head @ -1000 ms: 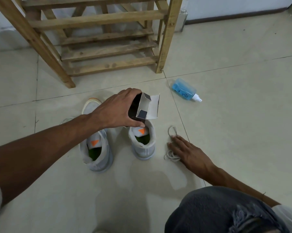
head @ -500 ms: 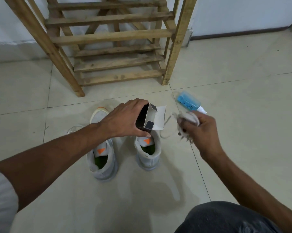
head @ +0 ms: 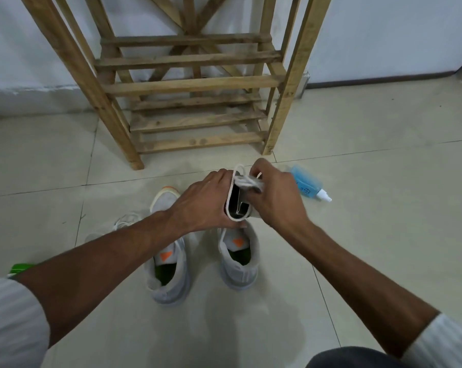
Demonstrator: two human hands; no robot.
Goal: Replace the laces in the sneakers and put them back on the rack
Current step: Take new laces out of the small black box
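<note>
- Lace stowing looks like the step: the left hand [head: 208, 200] grips a small dark box [head: 238, 207] upright, while the right hand [head: 275, 200] pinches a bunched white lace [head: 244, 179] at its open mouth.
- Hold the box steady and tuck stray loops inside.
- Both grey sneakers [head: 240, 266], orange-tabbed with green insoles, stand on the floor [head: 384, 235] beneath the hands, toes toward the wooden rack [head: 192, 86].

Grey sneakers [head: 240, 272] (upright) before wooden rack [head: 190, 86]
</note>
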